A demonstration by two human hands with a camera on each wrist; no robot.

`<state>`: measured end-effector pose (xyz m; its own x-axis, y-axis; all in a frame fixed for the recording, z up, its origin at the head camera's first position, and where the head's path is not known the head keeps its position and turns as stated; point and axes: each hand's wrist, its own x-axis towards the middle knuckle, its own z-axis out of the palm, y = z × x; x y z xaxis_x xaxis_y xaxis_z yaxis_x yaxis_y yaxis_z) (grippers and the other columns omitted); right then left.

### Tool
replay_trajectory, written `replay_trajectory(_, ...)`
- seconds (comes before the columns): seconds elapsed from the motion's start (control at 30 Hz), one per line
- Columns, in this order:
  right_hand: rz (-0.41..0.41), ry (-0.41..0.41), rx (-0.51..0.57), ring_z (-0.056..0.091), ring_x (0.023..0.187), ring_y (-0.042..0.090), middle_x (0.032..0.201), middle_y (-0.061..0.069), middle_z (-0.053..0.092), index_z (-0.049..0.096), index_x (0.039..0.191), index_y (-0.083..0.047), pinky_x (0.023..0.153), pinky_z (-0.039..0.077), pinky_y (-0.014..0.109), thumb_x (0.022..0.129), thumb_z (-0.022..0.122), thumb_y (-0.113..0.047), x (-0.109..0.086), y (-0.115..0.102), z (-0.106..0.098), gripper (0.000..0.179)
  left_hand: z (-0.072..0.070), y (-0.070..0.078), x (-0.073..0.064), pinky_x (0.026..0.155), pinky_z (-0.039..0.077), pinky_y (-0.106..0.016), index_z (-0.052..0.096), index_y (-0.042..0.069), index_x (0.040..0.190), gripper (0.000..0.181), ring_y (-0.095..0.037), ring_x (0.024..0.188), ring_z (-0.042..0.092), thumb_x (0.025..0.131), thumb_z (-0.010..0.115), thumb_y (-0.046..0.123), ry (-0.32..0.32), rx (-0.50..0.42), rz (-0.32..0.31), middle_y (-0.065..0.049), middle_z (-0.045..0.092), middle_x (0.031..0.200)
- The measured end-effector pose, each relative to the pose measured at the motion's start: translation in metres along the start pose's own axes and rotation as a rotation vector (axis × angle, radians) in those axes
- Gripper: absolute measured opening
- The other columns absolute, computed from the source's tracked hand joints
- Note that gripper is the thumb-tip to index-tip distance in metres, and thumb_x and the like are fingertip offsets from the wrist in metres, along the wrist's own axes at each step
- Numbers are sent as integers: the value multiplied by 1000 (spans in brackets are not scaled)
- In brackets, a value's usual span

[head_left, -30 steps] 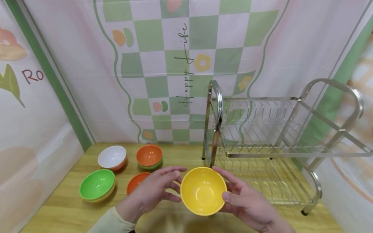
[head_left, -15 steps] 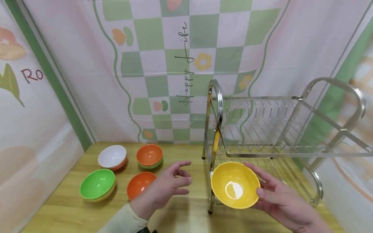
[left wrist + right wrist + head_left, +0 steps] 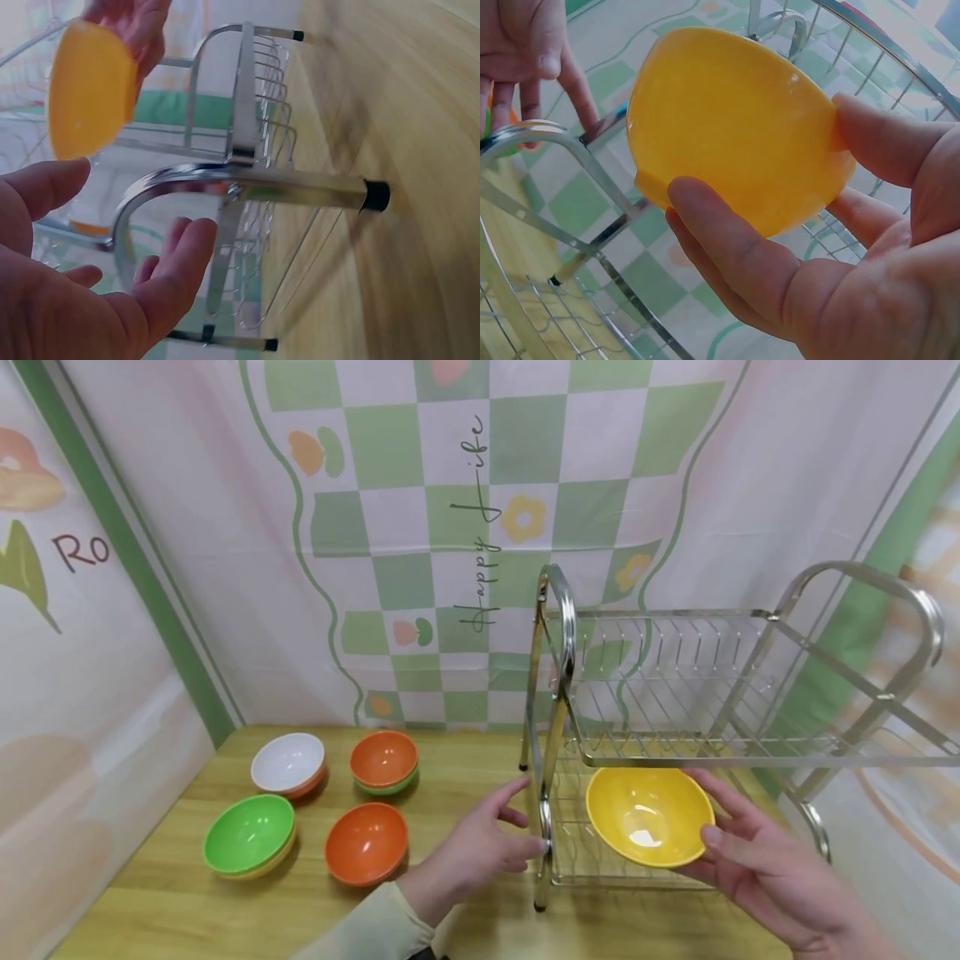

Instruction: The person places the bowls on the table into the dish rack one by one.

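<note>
My right hand grips a yellow bowl by its right side, thumb at the rim and fingers beneath. The bowl tilts toward me at the front of the metal dish rack, just under the upper tier's front bar. In the right wrist view the bowl's outer side faces the camera, with the fingers spread against it. My left hand is beside the rack's left front post, fingers loosely extended and holding nothing. Whether its fingertips touch the post, I cannot tell.
On the wooden table at left are a white bowl on an orange one, a green bowl on a yellow one, an orange bowl on a green one, and another orange bowl. A patterned curtain hangs behind.
The right hand has carried the yellow bowl rightward, from in front of the rack's left side to below its upper tier. The left hand, beside the bowl earlier, has moved right to the rack's post.
</note>
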<state>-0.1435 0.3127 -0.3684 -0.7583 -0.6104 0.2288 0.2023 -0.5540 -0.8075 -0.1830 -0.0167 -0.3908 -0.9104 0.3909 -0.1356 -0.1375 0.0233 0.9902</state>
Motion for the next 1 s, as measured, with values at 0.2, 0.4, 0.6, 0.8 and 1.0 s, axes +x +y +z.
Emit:
replay_trajectory(0.2, -24, 11, 10, 48, 128, 42, 148, 14, 42, 32, 157, -23, 106, 35, 57, 104, 18, 12, 0, -1, -3, 66, 16, -7, 13, 64, 61, -37, 48, 37, 147, 91, -28, 70, 65, 75, 79, -9, 62, 18, 9, -13, 55, 104)
replay_trajectory(0.4, -32, 1, 18, 48, 128, 43, 148, 17, 43, 32, 157, -21, 106, 34, 57, 103, 16, 13, 2, 0, -6, 66, 21, -10, 20, 61, 60, -34, 50, 32, 146, 87, -24, 68, 64, 76, 75, -14, 96, 57, 37, -10, 57, 96)
replay_trajectory(0.6, -45, 61, -118, 53, 124, 40, 144, 18, 48, 33, 156, -20, 103, 41, 55, 104, 22, 13, 4, 0, -7, 62, 21, -8, 20, 61, 60, -35, 50, 25, 146, 82, -22, 66, 62, 78, 75, -13, 92, 109, 44, -9, 56, 91)
replay_trajectory(0.8, -55, 225, -355, 58, 118, 36, 140, 10, 54, 33, 155, -22, 97, 48, 51, 103, 35, 12, 9, -1, -5, 63, 19, -3, 19, 58, 59, -35, 49, 23, 146, 80, -22, 64, 61, 79, 74, -13, 88, 147, 37, -8, 57, 89)
replay_trajectory(1.0, 21, 441, -605, 62, 112, 31, 152, 28, 31, 13, 161, -14, 92, 52, 46, 100, 53, 3, 23, -6, 0, 74, 17, -4, 20, 58, 59, -34, 49, 23, 146, 81, -23, 64, 62, 78, 75, -13, 79, 142, 43, -8, 58, 88)
